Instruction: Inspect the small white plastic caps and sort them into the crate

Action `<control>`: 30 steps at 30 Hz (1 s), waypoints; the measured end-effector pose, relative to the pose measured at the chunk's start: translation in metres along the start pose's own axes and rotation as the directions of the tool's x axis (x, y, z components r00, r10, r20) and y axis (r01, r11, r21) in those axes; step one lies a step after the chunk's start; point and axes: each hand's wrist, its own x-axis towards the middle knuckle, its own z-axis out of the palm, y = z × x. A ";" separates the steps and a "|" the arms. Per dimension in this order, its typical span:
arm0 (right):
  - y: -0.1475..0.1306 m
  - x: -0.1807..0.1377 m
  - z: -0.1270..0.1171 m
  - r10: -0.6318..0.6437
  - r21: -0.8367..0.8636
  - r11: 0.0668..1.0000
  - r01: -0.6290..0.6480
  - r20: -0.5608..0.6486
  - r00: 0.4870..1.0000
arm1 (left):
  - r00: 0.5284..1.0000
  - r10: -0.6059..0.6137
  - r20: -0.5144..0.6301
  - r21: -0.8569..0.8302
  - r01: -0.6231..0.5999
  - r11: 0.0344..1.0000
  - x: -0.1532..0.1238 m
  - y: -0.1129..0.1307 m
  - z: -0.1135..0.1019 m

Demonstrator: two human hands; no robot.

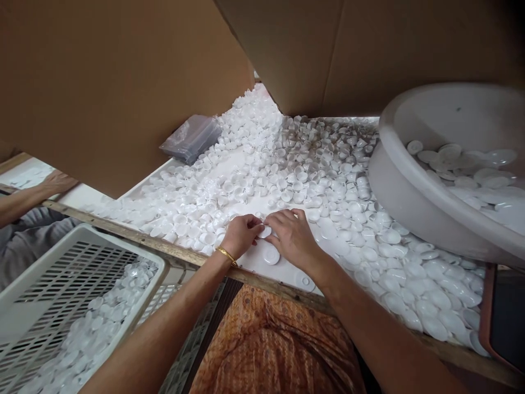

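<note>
At the front edge of the table, my left hand (240, 236) and my right hand (293, 238) meet with fingers closed in a pinch around a small white plastic disc (265, 231). A gold bracelet (227, 256) circles my left wrist. Just below the fingers lies a saucer-like white piece (270, 254) with a raised ring in its middle. Another such disc (304, 281) rests nearer the edge, under my right wrist. Beyond my hands spreads a heap of small white cup-like pieces (229, 189). Flatter white discs (414, 284) are piled to the right.
A big whitish tub (404, 180) holding more discs stands at right, near a dark phone-like device (508, 312). Cardboard panels (123, 93) rise behind. A plastic-wrapped packet (192, 137) lies by them. A crate (158, 268) of white pieces sits lower left; another person's hand (59, 181) rests beyond.
</note>
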 end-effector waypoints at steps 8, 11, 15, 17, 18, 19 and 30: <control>-0.008 -0.008 0.002 -0.257 -0.258 0.934 0.247 -0.007 0.966 | 0.990 0.032 0.139 -0.147 -0.011 0.989 0.001 -0.012 0.001; -0.007 -0.015 0.001 -0.284 -0.288 0.916 0.278 0.021 0.958 | 0.993 0.063 0.102 -0.051 -0.058 0.997 -0.001 -0.012 0.001; -0.007 -0.018 0.004 -0.273 -0.271 0.921 0.278 0.057 0.960 | 0.990 0.123 0.066 0.080 -0.128 0.989 -0.004 -0.011 0.002; -0.009 -0.016 0.007 -0.265 -0.262 0.924 0.278 0.085 0.961 | 0.985 0.146 0.096 0.083 -0.154 0.985 -0.003 -0.011 0.002; -0.010 -0.015 0.007 -0.257 -0.251 0.929 0.273 0.093 0.962 | 0.983 0.149 0.107 0.065 -0.157 0.986 -0.001 -0.012 0.002; -0.010 -0.014 0.008 -0.246 -0.230 0.937 0.263 0.098 0.964 | 0.983 0.146 0.113 0.040 -0.151 0.988 0.000 -0.013 0.002; 0.039 -0.044 -0.044 0.226 0.074 0.973 -0.220 -0.087 0.970 | 0.844 0.536 0.009 0.600 -0.434 0.672 -0.051 0.022 0.025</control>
